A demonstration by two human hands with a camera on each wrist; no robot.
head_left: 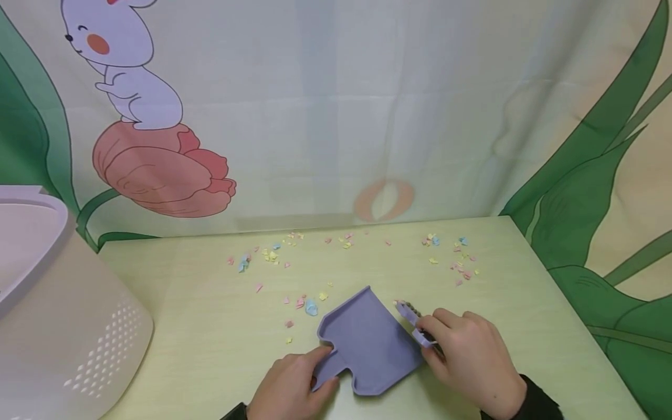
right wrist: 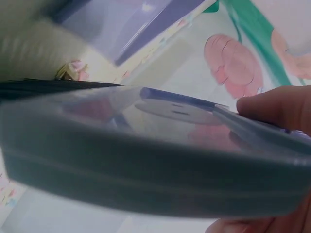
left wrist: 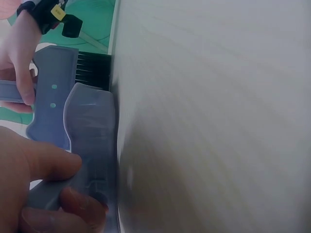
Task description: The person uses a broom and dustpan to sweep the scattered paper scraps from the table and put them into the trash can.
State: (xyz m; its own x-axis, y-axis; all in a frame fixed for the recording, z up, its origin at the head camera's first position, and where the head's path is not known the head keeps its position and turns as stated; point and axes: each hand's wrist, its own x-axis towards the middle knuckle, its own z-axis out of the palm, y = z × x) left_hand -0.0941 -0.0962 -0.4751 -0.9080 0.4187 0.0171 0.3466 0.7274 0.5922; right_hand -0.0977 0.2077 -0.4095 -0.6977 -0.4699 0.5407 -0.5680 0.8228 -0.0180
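My left hand (head_left: 294,382) grips the short handle of a purple dustpan (head_left: 367,344), which lies on the table. In the left wrist view the thumb and fingers close round that handle. My right hand (head_left: 469,356) holds a small purple hand brush (head_left: 406,313) at the dustpan's right edge. Its dark bristles (left wrist: 92,70) meet the tabletop in the left wrist view. The brush (right wrist: 155,165) fills much of the right wrist view. A few paper scraps (right wrist: 75,69) lie by the bristles there.
Torn pink, yellow and blue paper scraps (head_left: 311,307) are scattered across the pale table (head_left: 199,326), with more (head_left: 464,271) at the back right. A pale perforated basket (head_left: 79,315) stands at the left. Behind the table hangs a printed curtain (head_left: 315,116).
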